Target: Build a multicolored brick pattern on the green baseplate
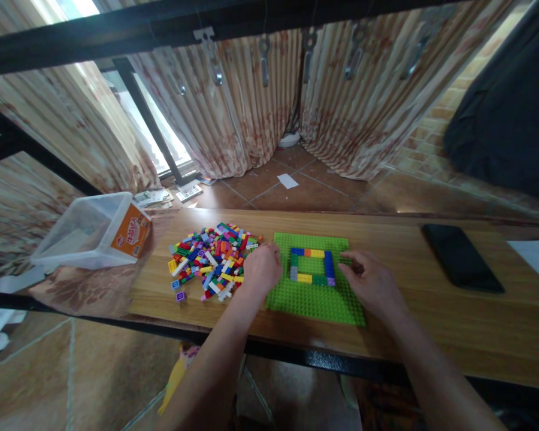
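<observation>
A green studded baseplate [314,305] lies on the wooden table. On it, coloured building bricks form a rectangular ring [311,254], with blue, orange, yellow, green and purple pieces and bare studs inside. My left hand [263,266] is between the loose brick pile [215,257] and the plate's left edge. Its fingers are curled together, and whatever they may hold is hidden. Over the plate's right edge is my right hand [371,281], its thumb and forefinger apart, with no brick visible between them. It is close to the ring's blue right side but apart from it.
A dark phone [462,257] lies on the table's right part, with white paper [536,257] beyond it. At the far left stands a clear plastic bin [87,230] with an orange label. A black metal bar [251,21] with hanging hooks crosses above the table.
</observation>
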`<state>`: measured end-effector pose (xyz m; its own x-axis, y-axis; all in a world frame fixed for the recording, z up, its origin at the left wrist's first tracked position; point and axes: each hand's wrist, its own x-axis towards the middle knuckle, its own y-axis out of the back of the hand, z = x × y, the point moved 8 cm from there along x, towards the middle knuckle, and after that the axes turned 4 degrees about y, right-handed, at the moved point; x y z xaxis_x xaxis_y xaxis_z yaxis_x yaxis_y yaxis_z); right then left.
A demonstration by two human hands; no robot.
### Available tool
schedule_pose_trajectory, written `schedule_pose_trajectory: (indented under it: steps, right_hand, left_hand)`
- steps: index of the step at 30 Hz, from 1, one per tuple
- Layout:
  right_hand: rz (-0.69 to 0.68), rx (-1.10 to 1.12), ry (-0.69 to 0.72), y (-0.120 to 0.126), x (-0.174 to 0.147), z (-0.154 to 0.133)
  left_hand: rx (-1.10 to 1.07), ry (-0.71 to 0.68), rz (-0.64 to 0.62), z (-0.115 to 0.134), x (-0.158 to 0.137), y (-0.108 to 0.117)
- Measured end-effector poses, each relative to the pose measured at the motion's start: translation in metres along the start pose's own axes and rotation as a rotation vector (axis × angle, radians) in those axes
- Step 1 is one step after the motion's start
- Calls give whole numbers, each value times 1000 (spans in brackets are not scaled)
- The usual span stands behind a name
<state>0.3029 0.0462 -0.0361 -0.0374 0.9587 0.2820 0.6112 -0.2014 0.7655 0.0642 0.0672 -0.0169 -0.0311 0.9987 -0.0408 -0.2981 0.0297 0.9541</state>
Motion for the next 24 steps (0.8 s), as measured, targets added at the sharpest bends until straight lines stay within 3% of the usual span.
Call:
schedule_pose_trajectory:
  steps: [24]
  right_hand:
    - [-68,39,13,-11,-1,-11]
  left_hand:
    - [-470,-82,-279,13,-4,-20]
